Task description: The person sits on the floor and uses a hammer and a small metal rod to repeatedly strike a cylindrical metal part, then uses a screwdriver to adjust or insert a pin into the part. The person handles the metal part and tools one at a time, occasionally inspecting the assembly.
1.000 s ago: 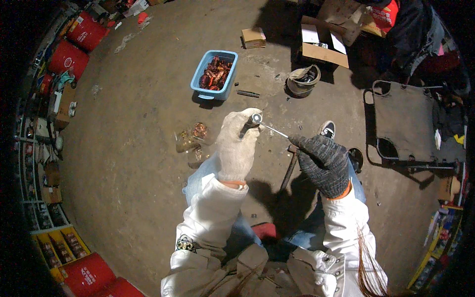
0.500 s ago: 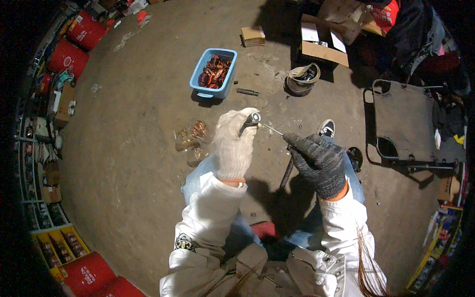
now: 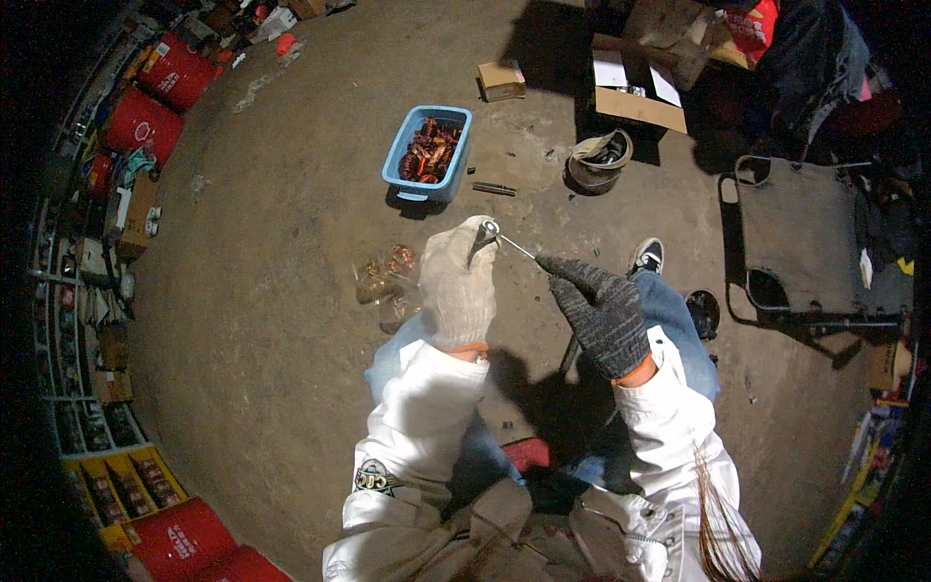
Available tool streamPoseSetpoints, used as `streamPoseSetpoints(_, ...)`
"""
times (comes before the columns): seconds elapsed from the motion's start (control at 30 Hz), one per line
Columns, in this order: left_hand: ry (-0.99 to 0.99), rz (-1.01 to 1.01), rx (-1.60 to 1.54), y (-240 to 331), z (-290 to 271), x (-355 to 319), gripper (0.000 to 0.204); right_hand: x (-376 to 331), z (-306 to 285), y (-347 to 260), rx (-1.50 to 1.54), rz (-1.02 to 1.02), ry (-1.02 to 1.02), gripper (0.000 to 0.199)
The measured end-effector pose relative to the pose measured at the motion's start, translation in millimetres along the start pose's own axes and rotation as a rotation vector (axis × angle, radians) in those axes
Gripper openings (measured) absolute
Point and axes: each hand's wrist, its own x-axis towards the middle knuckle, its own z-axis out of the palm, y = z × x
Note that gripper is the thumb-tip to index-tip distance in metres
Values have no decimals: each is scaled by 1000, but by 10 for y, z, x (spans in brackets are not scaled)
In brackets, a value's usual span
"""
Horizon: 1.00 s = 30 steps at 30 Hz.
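My left hand (image 3: 459, 281), in an off-white knit glove, is closed round a small round metal part (image 3: 488, 230) with a bright ring on its end face. In a dark grey glove, my right hand (image 3: 603, 315) pinches a thin metal-shafted tool (image 3: 518, 247); its handle is hidden in the fingers. The tool's tip meets or nearly meets the end of the part; I cannot tell which. Beyond my hands stands a light-blue plastic tub (image 3: 410, 195) of dark red and copper-coloured parts (image 3: 430, 155). Clear bags (image 3: 380, 283) with copper-coloured pieces lie beside my left hand.
Dark rods (image 3: 495, 188) lie on the concrete floor near the tub. Farther off are a small carton (image 3: 501, 81), a bucket-like container (image 3: 594, 177) and an open cardboard box (image 3: 640, 109). A folding frame seat (image 3: 800, 233) stands right; red drums (image 3: 144, 124) and shelves line the left.
The view has shifted a little, so the floor objects sit slightly lower and farther right. Both hands have moved slightly left relative to them, still holding the part and the tool.
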Motion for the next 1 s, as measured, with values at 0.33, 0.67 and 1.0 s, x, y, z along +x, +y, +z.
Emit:
streamPoseSetpoints(0.33,-190,19,109,215,110,-61,29,171,352,157,-695,-89,256,39)
streamPoseSetpoints(0.67,-282,-286,-837,335,128,10,23,-288,-774,-947,-729,-424,-53,21)
streamPoseSetpoints(1.0,-450,-137,-1186,310,213,-103,36,-395,-848,-1116,-783,-540,-274,20)
